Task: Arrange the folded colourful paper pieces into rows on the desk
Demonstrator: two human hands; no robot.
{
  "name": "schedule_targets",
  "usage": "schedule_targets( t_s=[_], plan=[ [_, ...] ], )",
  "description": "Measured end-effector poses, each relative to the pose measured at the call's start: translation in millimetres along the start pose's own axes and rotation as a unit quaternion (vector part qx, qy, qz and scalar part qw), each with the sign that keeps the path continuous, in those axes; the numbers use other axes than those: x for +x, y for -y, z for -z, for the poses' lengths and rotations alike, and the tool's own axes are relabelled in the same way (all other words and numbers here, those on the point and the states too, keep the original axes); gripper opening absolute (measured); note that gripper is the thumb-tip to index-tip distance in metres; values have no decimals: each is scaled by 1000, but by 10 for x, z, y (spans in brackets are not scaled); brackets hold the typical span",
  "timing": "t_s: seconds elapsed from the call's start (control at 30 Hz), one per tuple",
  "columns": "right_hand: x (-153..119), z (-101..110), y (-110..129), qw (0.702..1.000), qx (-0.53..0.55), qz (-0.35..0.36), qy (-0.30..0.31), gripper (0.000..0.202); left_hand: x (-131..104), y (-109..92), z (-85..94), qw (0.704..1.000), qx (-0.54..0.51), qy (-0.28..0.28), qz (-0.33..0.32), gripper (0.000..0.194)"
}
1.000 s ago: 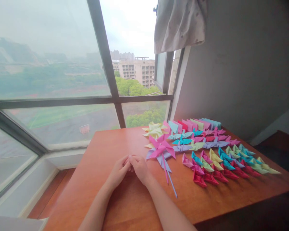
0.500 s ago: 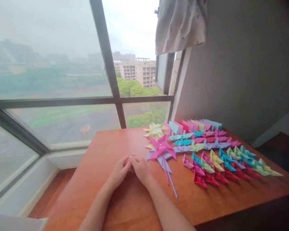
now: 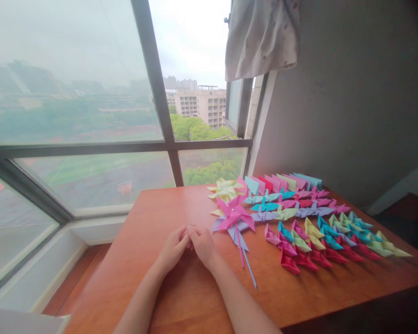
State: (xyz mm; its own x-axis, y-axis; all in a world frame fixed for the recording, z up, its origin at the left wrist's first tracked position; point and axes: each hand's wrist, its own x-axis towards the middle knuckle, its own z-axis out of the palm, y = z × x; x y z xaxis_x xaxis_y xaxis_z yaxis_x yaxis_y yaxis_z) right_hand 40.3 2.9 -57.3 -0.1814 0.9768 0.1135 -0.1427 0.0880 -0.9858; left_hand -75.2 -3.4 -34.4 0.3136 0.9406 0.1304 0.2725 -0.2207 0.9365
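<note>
My left hand and my right hand are clasped on the wooden table, fingers curled against each other. I see nothing held in them, though the inner fingers are partly hidden. Just right of my right hand lies a pink paper pinwheel on a pink stick. It overlaps a lavender pinwheel with a bluish stick. Behind these is a pale yellow pinwheel. Neither hand touches them.
Rows of folded paper boats spread over the table's right side. Behind them are paper cranes and a back row of upright folded pieces. A window and a hanging curtain are beyond the table, with a grey wall at right.
The view has shifted very slightly. My hands stay clasped in the same place, and the paper pieces have not moved.
</note>
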Motion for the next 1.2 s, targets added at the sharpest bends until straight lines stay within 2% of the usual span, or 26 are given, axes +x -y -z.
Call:
schedule_targets(
  t_s=[1.2],
  plan=[
    [9, 0, -46, 999, -14, 28, -14, 47, 12, 54, 12, 1000, 17, 2, -3, 34]
  ],
)
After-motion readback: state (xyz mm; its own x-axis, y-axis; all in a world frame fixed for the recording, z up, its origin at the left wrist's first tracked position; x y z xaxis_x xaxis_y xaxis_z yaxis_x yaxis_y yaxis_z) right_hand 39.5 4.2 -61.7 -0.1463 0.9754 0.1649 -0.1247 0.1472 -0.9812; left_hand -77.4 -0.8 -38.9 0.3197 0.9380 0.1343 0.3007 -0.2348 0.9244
